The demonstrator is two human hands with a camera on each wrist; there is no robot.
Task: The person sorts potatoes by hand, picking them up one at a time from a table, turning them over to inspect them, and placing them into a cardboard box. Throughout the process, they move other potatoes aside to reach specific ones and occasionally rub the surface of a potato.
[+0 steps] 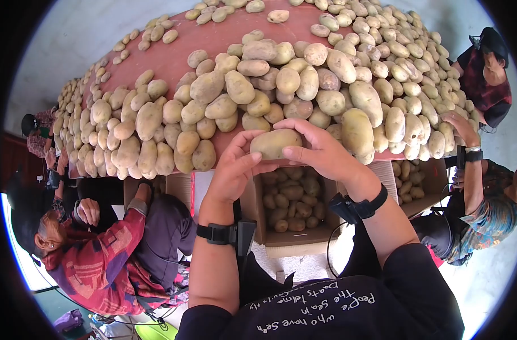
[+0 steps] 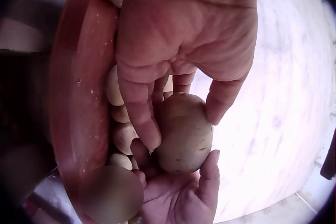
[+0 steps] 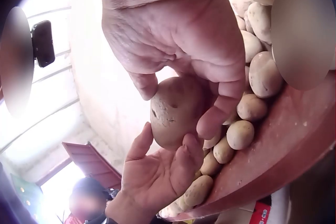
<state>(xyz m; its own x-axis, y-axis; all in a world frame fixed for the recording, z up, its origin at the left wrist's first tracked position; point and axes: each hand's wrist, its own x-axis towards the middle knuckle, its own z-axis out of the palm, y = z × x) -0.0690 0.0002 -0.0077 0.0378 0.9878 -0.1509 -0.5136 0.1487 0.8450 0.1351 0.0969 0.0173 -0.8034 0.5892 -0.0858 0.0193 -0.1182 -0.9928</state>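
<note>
One large potato [image 1: 276, 144] is held between both hands above the near edge of the red table, over an open cardboard box. In the head view the left hand [image 1: 235, 164] grips its left end and the right hand [image 1: 321, 152] its right end. The left wrist view has the left hand [image 2: 184, 50] curved over the potato [image 2: 185, 132], thumb and fingers on opposite sides. Small dark marks show on the potato [image 3: 176, 112] in the right wrist view, where the right hand [image 3: 178, 40] holds it from above and the left fingers touch it below.
Heaped potatoes [image 1: 264, 85] cover much of the red table [image 1: 156, 62]. Beneath its edge, a cardboard box [image 1: 298, 241] holds potatoes, with another box [image 1: 434, 175] to the right. A person in a red patterned jacket [image 1: 99, 260] sits at left; other people are at right and far left.
</note>
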